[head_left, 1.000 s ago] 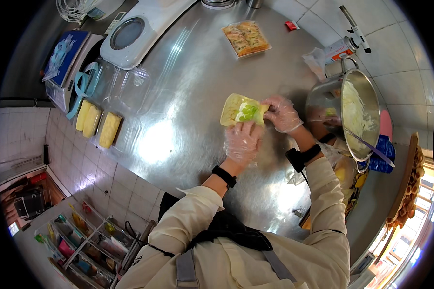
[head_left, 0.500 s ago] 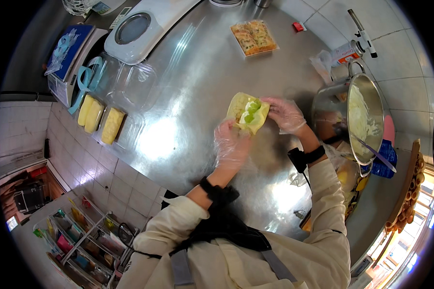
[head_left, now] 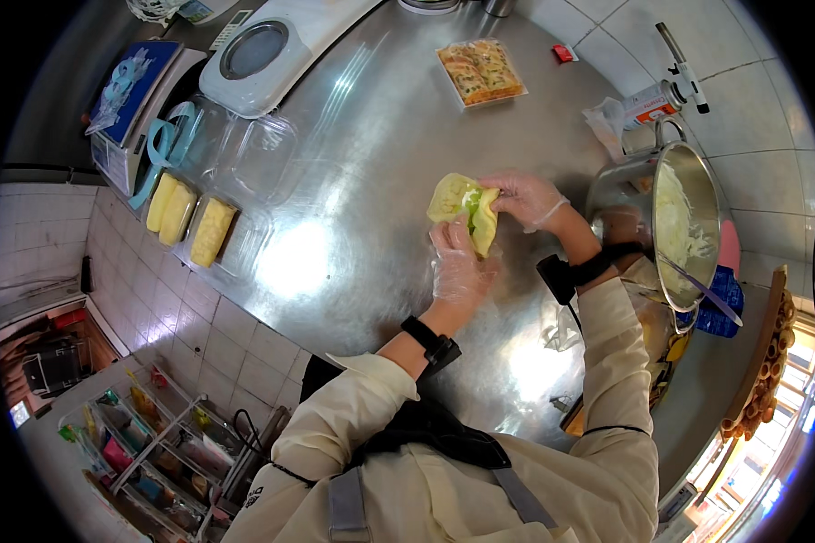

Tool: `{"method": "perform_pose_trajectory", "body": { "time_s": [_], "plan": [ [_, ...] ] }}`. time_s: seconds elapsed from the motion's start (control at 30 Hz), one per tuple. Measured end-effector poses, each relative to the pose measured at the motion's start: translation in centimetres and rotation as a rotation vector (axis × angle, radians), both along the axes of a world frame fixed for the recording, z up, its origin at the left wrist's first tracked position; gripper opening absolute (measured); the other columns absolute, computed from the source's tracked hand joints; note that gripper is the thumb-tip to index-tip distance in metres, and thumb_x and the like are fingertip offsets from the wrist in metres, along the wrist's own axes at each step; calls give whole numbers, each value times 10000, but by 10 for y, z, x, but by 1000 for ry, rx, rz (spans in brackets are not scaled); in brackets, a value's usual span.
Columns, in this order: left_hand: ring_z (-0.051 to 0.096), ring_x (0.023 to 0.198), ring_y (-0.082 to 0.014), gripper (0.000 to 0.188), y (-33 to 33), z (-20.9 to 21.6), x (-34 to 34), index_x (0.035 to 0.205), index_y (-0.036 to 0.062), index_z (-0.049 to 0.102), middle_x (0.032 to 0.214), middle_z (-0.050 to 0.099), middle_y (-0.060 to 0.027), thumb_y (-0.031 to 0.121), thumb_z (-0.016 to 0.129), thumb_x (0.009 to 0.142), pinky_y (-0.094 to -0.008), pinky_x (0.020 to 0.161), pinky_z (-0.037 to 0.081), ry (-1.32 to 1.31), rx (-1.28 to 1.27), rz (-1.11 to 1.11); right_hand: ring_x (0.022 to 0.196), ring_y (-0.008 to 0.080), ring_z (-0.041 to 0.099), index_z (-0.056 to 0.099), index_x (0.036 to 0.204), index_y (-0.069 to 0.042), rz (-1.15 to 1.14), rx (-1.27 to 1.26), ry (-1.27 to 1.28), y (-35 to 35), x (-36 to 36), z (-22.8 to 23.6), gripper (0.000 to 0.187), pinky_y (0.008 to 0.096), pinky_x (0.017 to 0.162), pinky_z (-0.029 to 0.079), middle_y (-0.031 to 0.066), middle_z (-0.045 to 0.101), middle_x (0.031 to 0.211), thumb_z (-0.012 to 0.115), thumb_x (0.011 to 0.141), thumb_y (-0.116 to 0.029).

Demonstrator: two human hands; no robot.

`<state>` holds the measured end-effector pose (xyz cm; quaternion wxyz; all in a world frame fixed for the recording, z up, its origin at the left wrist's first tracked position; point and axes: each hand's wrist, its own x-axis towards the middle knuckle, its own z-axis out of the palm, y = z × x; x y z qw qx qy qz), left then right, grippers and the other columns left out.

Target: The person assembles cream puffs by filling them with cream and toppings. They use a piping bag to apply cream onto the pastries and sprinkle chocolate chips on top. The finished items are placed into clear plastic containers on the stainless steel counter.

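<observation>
Toward the left of the frame, pale yellow rolls (head_left: 170, 210) lie near clear plastic containers (head_left: 254, 163), below a white appliance (head_left: 285, 45). Around the centre, the gloved left hand (head_left: 457, 269) lays its fingertips on the lower edge of a yellow wrap (head_left: 483, 219); whether they pinch it, I cannot tell. Green and white filling (head_left: 471, 201) shows inside. Just right, the gloved right hand (head_left: 527, 199) pinches the wrap's folded edge. Farther right stands a steel pot (head_left: 620, 201) with white cream (head_left: 681, 213).
</observation>
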<state>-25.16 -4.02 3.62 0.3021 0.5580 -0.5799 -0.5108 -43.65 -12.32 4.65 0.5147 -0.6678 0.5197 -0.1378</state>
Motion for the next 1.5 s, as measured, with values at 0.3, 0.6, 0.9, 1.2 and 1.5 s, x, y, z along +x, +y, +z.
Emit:
{"method": "perform_pose_trajectory", "body": {
  "time_s": [0.3,0.6,0.9,1.2,1.5],
  "plan": [
    [492,988,-373,502,-29,-18,29,1182,47,437,1127,431,-199,115,668,741,-437,815,472,65,-209,159,1197,194,478,391,1354,0,-242,189,-504,1,0,-5,567,313,1015,386,114,467,1337,583,822,50],
    [494,1032,-293,530,-25,17,44,1221,122,502,1202,470,-123,136,662,717,-426,852,420,-447,-760,-183,1046,183,586,474,1308,-77,-70,-197,-47,13,15,8,567,297,919,447,103,606,1169,605,772,54],
    [458,1056,-348,638,-12,-8,42,1247,81,414,1202,450,-174,195,712,695,-443,866,410,-383,-516,-9,969,211,592,540,1239,-52,103,-135,105,-14,21,18,496,305,877,463,131,616,1087,654,758,-11],
    [472,1015,-303,655,-13,-3,43,1244,2,362,1138,408,-192,118,731,716,-387,910,406,-104,-114,-79,993,349,567,601,1145,-54,242,-260,250,-32,29,27,503,374,873,447,178,596,1060,727,661,-101],
    [463,1048,-390,685,-50,29,39,1282,28,396,1197,442,-221,266,706,720,-463,916,398,-426,-531,-304,977,178,542,402,1335,-42,73,15,63,-44,25,9,642,298,867,454,105,545,1095,708,776,-115]
  ]
}}
